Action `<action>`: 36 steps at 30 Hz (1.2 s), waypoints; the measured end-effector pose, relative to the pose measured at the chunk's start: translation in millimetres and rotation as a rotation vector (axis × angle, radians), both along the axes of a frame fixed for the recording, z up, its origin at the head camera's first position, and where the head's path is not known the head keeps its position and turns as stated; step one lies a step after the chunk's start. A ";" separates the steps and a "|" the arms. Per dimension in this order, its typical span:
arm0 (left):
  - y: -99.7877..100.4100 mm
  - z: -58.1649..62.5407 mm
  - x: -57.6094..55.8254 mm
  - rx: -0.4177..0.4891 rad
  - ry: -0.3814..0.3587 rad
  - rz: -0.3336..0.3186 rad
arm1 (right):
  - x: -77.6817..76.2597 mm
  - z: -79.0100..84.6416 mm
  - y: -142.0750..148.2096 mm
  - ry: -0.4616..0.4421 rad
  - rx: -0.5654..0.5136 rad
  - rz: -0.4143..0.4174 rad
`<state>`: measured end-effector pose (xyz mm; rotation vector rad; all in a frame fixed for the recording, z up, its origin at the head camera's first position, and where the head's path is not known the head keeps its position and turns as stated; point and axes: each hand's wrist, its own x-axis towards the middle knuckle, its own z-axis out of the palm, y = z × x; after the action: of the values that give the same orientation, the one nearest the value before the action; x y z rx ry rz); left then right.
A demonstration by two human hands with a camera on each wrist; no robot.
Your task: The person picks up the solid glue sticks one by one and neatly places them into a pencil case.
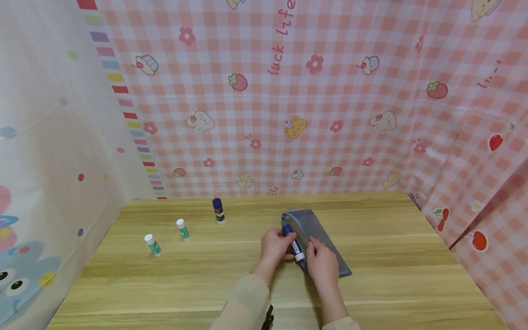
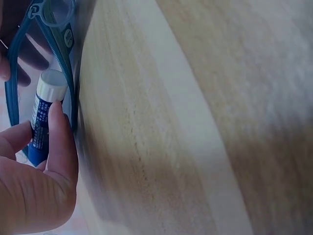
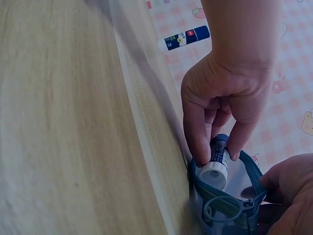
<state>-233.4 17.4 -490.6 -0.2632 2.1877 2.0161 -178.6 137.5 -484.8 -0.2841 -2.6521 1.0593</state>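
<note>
My left hand (image 1: 273,246) pinches a dark blue glue stick (image 1: 295,247) with a white end between thumb and fingers. The stick lies within the opened mouth of a grey-blue zippered pouch (image 1: 327,243), and the right wrist view shows its white end (image 3: 215,175) framed by the zipper edges. My right hand (image 1: 323,262) grips the pouch's zipper edge, thumb against fingers, and holds the mouth apart. A ring-shaped zipper pull (image 2: 57,22) hangs at one end of the zipper. Part of the right hand's fingers is hidden behind the pouch.
Left of the hands, another dark blue glue stick (image 1: 218,211) stands on the wooden table (image 1: 392,238). Two small green glue sticks with white caps, one nearer (image 1: 153,245) and one farther (image 1: 182,229), stand farther left. A checked curtain (image 1: 264,105) hangs behind the table.
</note>
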 end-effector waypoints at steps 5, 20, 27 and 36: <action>1.3 -2.2 -0.9 -0.007 0.000 0.005 | 0.0 -1.1 -1.2 0.016 0.003 0.002; -3.5 1.3 2.2 0.051 -0.001 0.026 | 0.8 2.2 -3.2 0.054 0.075 -0.001; -12.2 1.0 1.6 0.122 0.024 0.029 | 0.6 2.4 -0.8 0.072 0.085 -0.008; -23.5 3.4 0.0 0.134 0.061 0.061 | 2.0 2.4 -0.4 0.071 0.037 -0.004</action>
<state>-233.4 -6.1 -487.3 -0.2580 2.0916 2.2198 -176.7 137.2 -482.5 -0.2401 -2.6038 0.9991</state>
